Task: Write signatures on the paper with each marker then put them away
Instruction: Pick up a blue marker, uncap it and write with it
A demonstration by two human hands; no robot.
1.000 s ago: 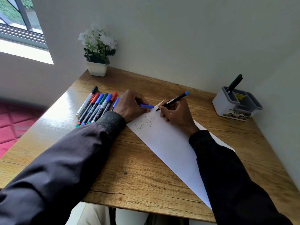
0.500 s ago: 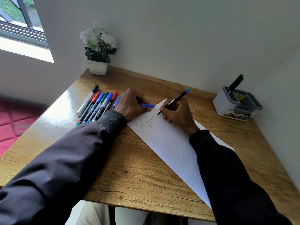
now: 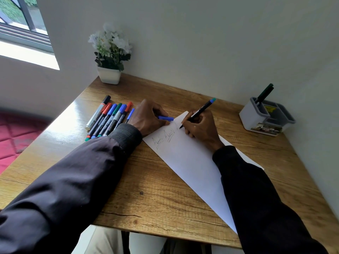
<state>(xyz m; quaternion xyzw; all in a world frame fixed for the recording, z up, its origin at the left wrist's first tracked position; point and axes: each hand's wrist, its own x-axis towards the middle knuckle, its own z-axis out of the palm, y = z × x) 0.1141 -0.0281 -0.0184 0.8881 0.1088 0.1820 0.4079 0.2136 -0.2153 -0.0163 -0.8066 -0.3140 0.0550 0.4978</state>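
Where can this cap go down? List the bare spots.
Bare desk: far side between flower pot and organizer; near edge between left sleeve and paper; right of the paper before the organizer. Crowded: marker row, and the paper's far corner at left hand and right hand.

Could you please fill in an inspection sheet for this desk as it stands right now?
Surface: wooden table, glare along its left edge.
Job's things: paper lies slantwise, two signatures at its far end; marker tip on the paper; blue cap off; row of markers left of the paper; one dark marker standing in the organiser.
Clutter: potted white flowers at the far left corner.
Grips: left grip pinches the blue cap; right grip holds the marker.
Cables: nothing seen.
Surroundings: pale walls, window upper left, red quilted surface left of the table.
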